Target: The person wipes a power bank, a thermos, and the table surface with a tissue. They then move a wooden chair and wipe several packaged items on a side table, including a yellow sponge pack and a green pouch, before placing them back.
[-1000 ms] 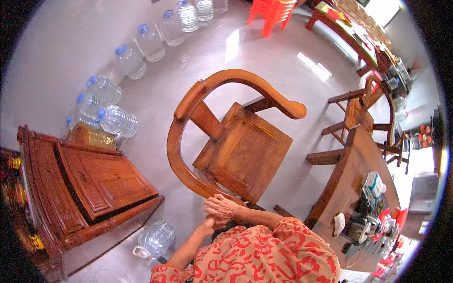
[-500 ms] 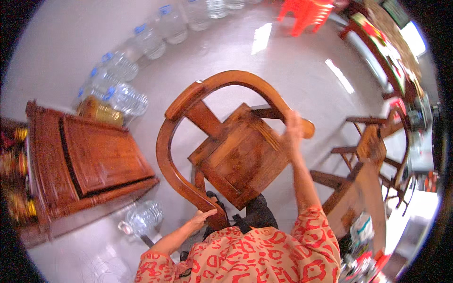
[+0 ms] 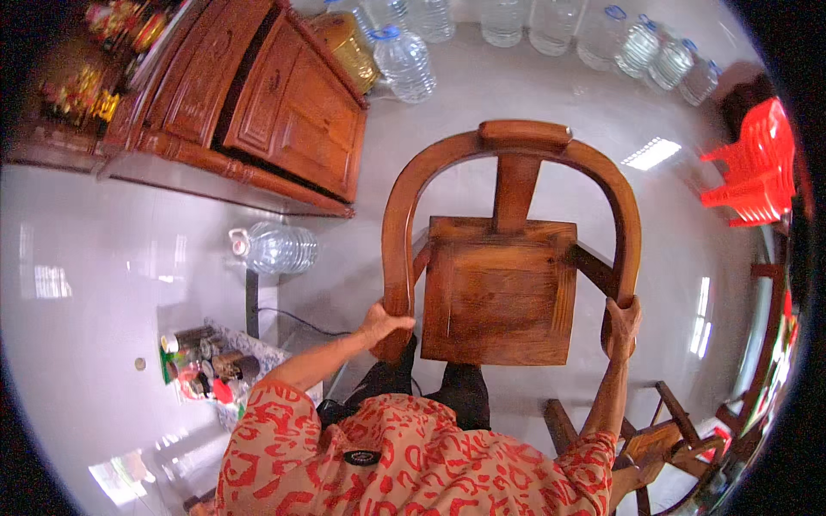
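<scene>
A brown wooden armchair (image 3: 499, 297) with a curved horseshoe-shaped back rail stands right before me, its square seat towards me and its backrest splat (image 3: 516, 191) on the far side. My left hand (image 3: 385, 325) is wrapped round the front end of its left armrest, thumb lying over the top. On the opposite side, my right hand (image 3: 625, 320) grips the end of the right armrest, with the fingers partly hidden behind the wood. Below the seat's near edge, my dark-trousered legs show.
A carved wooden cabinet (image 3: 292, 112) stands at the far left. Clear plastic water bottles (image 3: 503, 21) line the far wall; another bottle (image 3: 280, 247) lies nearer. Red plastic stools (image 3: 753, 168) are stacked at right. A second wooden chair (image 3: 650, 451) is at lower right, a box of small goods (image 3: 224, 365) at left.
My view has turned left, and the armchair has swung from slanted to square in front of me. My right hand, blurred at the armrest before, now grips its end; my left hand keeps its hold.
</scene>
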Demonstrator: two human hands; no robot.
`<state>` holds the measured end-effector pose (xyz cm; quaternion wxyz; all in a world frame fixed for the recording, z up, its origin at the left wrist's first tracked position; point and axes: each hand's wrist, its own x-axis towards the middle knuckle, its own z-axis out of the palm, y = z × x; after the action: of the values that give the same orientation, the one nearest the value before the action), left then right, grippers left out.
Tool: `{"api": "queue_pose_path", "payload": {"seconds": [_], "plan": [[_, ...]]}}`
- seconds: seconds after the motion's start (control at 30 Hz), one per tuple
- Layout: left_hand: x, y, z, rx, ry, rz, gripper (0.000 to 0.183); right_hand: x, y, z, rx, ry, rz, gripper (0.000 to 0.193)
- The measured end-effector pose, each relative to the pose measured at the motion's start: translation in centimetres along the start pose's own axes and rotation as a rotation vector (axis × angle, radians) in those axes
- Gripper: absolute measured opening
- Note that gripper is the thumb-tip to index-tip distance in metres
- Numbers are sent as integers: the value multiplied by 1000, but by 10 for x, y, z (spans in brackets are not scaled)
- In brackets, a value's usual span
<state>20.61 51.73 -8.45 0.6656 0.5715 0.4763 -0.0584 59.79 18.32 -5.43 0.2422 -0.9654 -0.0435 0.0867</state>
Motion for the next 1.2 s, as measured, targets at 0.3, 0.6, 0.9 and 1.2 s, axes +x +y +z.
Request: {"api": "queue_pose_path", "payload": {"seconds": [0.3,0.6,0.9,1.2], "plan": [[42,56,-88,246,73,108,56,-1,-40,49,-73,54,35,55],[61,62,-204,354,254,-46,64,-64,-167,86,134,-116,104,58],[82,49,-272,356,225,-68,57,-112,-168,149,-243,-22,107,56],[94,49,-282,495,246,-148,86,-128,-164,161,-235,3,127,58]]}}
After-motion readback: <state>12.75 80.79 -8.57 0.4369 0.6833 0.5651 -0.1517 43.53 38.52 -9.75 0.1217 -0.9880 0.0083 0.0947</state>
